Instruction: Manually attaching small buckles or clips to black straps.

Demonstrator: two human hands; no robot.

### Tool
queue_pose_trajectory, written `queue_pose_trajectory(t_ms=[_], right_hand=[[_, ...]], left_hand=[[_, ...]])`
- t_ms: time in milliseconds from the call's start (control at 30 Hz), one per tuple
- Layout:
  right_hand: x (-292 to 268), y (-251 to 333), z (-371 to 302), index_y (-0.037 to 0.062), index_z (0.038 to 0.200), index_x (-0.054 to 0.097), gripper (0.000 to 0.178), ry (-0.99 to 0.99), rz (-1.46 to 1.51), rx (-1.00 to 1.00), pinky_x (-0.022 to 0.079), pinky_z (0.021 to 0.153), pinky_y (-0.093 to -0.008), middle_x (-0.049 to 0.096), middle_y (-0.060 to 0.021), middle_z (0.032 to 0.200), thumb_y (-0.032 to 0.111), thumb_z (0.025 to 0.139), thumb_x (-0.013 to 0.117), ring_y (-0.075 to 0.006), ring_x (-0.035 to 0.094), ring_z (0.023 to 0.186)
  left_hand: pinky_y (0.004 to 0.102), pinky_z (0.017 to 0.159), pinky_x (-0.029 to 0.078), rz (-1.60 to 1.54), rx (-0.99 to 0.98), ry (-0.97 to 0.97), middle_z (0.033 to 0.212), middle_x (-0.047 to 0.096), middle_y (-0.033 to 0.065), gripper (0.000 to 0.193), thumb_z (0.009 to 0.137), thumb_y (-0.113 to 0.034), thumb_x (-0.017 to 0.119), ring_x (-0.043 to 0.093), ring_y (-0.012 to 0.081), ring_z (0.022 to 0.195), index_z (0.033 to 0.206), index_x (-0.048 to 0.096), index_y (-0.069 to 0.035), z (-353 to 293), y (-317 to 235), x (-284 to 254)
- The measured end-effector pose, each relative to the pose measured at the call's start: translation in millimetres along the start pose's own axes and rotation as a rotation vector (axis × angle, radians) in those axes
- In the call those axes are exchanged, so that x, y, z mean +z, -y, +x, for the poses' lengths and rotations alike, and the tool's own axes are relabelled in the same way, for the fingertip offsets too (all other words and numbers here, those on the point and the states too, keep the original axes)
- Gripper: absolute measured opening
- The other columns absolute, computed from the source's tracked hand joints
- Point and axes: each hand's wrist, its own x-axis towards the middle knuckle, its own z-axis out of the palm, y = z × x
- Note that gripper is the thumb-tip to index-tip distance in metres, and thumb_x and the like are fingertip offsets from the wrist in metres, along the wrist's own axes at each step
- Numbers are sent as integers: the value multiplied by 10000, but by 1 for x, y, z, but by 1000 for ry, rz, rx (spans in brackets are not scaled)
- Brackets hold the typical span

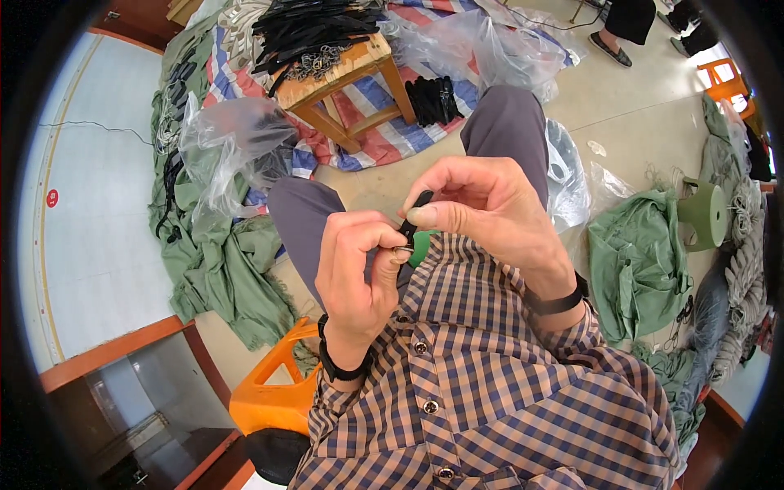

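Note:
Above my lap, both hands are closed on one short black strap (411, 227). My left hand (353, 260) pinches its lower end between thumb and fingertips, where a small bit of shiny metal shows. With thumb and index finger, my right hand (494, 206) grips the upper end, and the strap's tip sticks out past the thumb. The strap runs slanted between the two hands. Most of the metal piece is hidden by my left fingers.
Ahead, a wooden stool (331, 80) carries a heap of black straps (314, 33) and metal clips (320, 61). A bundle of black straps (433, 100) lies beside it on a striped sheet (384, 143). Green cloth (641, 253) and an olive stool (702, 214) are at right.

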Motion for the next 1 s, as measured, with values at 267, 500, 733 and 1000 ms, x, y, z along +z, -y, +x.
queue_pose_trajectory(t_ms=[267,500,733,1000], right_hand=[[1,6,0,-28,911,598,147,37,-31,-12,485,719,-214,591,-21,861,-39,775,651,-73,575,803],[11,8,-3,-25,888,599,132,-42,-210,-100,484,712,-228,596,-37,839,-69,765,621,-96,583,803],[27,-11,-5,13,891,602,192,-224,-454,-363,483,629,-284,602,-90,804,-52,710,609,-201,615,699],[25,-3,-9,-15,909,596,129,-152,-268,-197,501,700,-244,620,-76,848,-11,782,616,-129,625,799]], left_hand=[[283,617,437,-20,-33,-28,797,548,96,134,806,-86,645,532,217,707,843,535,-18,0,-1,2],[285,606,433,40,-58,23,788,536,96,135,798,-60,645,521,218,699,841,525,-15,6,-5,-3],[258,611,464,-27,-256,-85,820,543,97,135,792,-33,649,545,188,692,867,538,-12,-2,-12,1],[263,612,474,-33,-212,-154,840,560,107,174,776,-22,665,567,188,691,913,559,-6,-3,-11,2]])
